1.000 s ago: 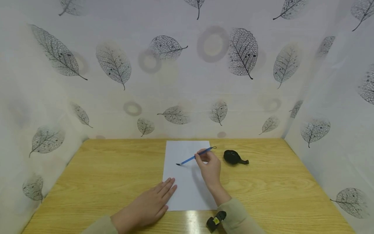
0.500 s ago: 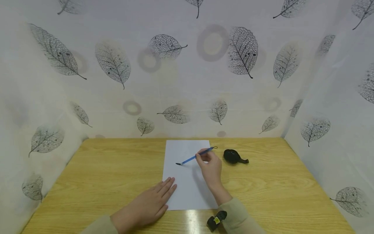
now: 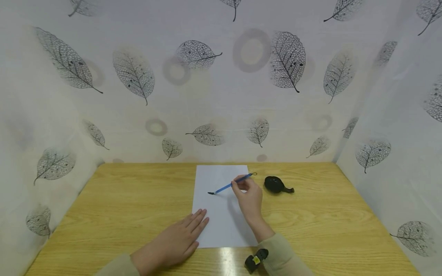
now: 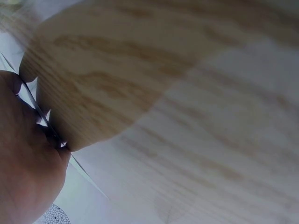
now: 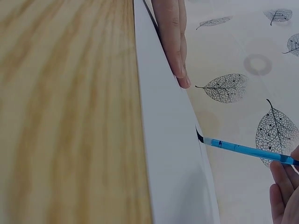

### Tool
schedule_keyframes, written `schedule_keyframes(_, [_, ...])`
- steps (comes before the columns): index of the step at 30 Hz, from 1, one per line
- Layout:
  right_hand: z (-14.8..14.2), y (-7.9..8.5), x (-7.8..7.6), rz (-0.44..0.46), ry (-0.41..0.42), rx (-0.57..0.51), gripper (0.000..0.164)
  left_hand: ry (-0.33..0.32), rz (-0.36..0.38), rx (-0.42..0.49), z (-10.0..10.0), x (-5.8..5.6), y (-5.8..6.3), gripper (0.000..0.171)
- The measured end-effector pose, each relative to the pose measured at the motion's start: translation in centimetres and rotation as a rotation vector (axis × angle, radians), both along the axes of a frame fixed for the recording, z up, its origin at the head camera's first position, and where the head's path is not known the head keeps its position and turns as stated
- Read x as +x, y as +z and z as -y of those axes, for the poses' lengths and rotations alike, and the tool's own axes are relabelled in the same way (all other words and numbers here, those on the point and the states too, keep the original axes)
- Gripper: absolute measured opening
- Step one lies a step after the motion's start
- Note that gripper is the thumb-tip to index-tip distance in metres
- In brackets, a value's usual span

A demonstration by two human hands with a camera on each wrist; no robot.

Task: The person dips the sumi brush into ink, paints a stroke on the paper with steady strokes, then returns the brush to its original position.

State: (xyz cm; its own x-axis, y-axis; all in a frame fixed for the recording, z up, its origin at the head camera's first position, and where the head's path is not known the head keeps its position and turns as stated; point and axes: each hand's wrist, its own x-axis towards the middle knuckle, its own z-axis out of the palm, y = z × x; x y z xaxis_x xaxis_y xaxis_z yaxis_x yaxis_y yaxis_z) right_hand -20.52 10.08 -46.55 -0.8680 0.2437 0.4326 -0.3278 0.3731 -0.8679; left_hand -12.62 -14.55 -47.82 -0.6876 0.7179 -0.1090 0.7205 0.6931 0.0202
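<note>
In the head view my right hand (image 3: 249, 197) pinches a blue writing brush (image 3: 224, 188) between thumb and fingers, the handle slanting up to the right. Its dark bristle tip (image 5: 200, 137) is over the white sheet of paper (image 3: 221, 234); whether it touches cannot be told. No marks show on the visible part of the paper. My left hand (image 3: 176, 241) rests flat with straight fingers across the sheet's lower left edge. The left wrist view shows only part of this hand (image 4: 32, 154), close up.
A black rounded dish with a short handle (image 3: 274, 184) sits on the wooden table (image 3: 138, 191), right of the paper. A black strapped device (image 3: 255, 260) is at my right cuff. Leaf-patterned cloth (image 3: 221, 99) walls the table at the back and both sides.
</note>
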Motion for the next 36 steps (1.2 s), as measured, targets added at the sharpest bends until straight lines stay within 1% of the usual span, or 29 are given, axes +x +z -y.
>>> schedule_keyframes(9, [-0.1,0.0,0.0,0.005,-0.006,-0.001,0.005,0.002,0.012,-0.005,0.0,0.0,0.1,0.062])
schedule_keyframes(20, [-0.3,-0.1,-0.1,-0.007,-0.010,0.005,0.005,0.019,0.049,-0.004,-0.1,0.0,0.2,0.063])
schedule_keyframes(27, [-0.6,-0.2,0.0,0.012,-0.024,0.006,0.006,0.006,0.018,0.000,-0.1,0.1,0.2,0.062])
schedule_keyframes(36, [-1.1,-0.1,0.0,0.012,-0.029,-0.018,0.005,-0.012,-0.031,0.000,0.0,0.0,0.0,0.061])
